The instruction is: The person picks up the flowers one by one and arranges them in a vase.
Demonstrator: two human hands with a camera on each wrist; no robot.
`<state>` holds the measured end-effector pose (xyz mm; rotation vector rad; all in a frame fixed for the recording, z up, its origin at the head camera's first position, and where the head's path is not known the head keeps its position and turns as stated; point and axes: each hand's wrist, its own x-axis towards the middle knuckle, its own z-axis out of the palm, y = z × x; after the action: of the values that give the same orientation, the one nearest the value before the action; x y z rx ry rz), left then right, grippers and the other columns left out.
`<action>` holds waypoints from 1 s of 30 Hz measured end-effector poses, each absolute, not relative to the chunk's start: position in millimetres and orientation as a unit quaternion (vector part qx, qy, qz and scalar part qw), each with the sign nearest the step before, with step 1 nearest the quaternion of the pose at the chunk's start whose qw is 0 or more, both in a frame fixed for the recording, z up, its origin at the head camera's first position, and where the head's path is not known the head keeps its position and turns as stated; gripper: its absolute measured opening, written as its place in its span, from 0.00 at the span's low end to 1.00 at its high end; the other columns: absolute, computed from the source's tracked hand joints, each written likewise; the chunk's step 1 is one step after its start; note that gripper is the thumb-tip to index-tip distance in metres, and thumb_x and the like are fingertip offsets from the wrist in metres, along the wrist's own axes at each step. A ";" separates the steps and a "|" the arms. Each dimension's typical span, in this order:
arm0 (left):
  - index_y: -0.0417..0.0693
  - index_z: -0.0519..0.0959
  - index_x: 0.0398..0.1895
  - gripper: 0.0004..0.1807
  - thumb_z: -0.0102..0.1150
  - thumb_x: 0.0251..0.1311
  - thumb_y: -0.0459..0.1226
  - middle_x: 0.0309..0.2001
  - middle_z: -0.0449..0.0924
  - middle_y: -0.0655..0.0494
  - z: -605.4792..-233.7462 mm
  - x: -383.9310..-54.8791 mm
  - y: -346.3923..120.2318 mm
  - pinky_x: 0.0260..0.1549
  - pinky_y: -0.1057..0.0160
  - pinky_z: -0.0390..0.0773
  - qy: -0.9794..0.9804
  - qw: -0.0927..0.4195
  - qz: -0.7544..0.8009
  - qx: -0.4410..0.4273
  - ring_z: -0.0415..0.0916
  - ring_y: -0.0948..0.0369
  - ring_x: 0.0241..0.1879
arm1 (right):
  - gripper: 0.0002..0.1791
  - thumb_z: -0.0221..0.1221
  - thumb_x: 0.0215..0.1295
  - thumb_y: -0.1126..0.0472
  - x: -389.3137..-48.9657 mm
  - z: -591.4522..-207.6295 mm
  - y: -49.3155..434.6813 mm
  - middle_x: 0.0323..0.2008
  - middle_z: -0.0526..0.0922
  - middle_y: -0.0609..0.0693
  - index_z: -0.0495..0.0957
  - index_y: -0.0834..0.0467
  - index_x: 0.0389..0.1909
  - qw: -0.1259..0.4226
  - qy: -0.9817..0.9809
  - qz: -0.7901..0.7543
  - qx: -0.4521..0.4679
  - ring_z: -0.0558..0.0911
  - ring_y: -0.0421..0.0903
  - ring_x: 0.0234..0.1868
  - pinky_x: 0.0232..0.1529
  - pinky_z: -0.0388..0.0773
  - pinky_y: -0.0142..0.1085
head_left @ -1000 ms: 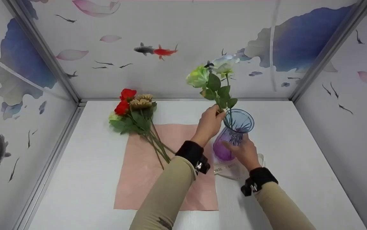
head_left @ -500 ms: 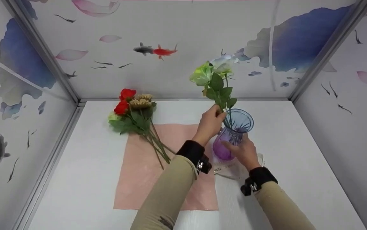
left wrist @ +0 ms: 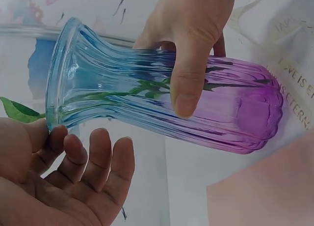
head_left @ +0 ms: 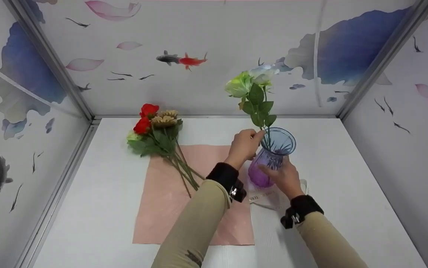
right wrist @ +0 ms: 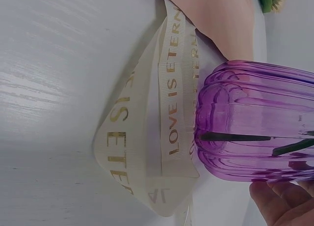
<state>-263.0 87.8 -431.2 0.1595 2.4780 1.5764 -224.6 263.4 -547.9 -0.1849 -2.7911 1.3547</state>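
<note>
My right hand grips the body of a ribbed glass vase, blue at its flared mouth and purple at its base. In the left wrist view its thumb crosses the glass. Two artificial flowers, one yellow-green and one white, stand with their stems inside the vase. My left hand is at the left of the rim; in the left wrist view its thumb and forefinger touch near the rim, while the other fingers are loosely bent and hold nothing.
A bunch of artificial flowers, red, tan and pale green, lies left with stems across a pink paper sheet. A cream ribbon with gold lettering lies beside the vase base. Printed walls enclose the white table on three sides.
The yellow-green flower has shifted right, closer to the white one. My left hand has slid lower, from the stem down toward the vase rim. My right hand and the vase have stayed put.
</note>
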 end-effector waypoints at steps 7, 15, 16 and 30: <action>0.36 0.81 0.36 0.27 0.47 0.79 0.52 0.27 0.78 0.53 -436.5 -262.4 86.7 0.21 0.65 0.78 0.818 0.110 0.562 0.056 0.70 0.63 0.16 | 0.63 0.70 0.57 0.33 -225.1 -547.8 264.0 0.70 0.69 0.68 0.46 0.59 0.80 0.011 -0.898 0.436 -0.058 0.72 0.66 0.69 0.68 0.69 0.60; 0.46 0.78 0.28 0.25 0.47 0.79 0.52 0.24 0.74 0.57 -439.2 -261.9 81.8 0.22 0.65 0.76 0.821 0.111 0.558 0.052 0.70 0.62 0.16 | 0.65 0.70 0.55 0.31 -225.2 -547.2 264.3 0.71 0.68 0.67 0.45 0.58 0.81 -0.001 -0.894 0.444 -0.065 0.71 0.65 0.70 0.68 0.68 0.61; 0.47 0.78 0.27 0.24 0.46 0.79 0.52 0.23 0.73 0.57 -439.6 -262.0 80.6 0.21 0.66 0.76 0.822 0.110 0.557 0.052 0.70 0.62 0.16 | 0.65 0.70 0.55 0.31 -225.1 -547.3 264.3 0.71 0.68 0.67 0.46 0.58 0.81 -0.001 -0.893 0.445 -0.064 0.71 0.65 0.70 0.68 0.68 0.61; 0.43 0.81 0.33 0.25 0.45 0.79 0.51 0.19 0.72 0.56 -451.1 -264.1 62.4 0.18 0.66 0.74 0.837 0.103 0.535 0.052 0.71 0.62 0.14 | 0.64 0.69 0.55 0.29 -225.4 -550.6 264.9 0.70 0.71 0.67 0.48 0.59 0.80 0.008 -0.898 0.436 -0.061 0.73 0.66 0.68 0.66 0.70 0.61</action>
<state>-264.1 62.4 -451.1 0.1529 2.4687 1.5791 -225.4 264.9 -550.6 -0.1920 -2.8052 1.3637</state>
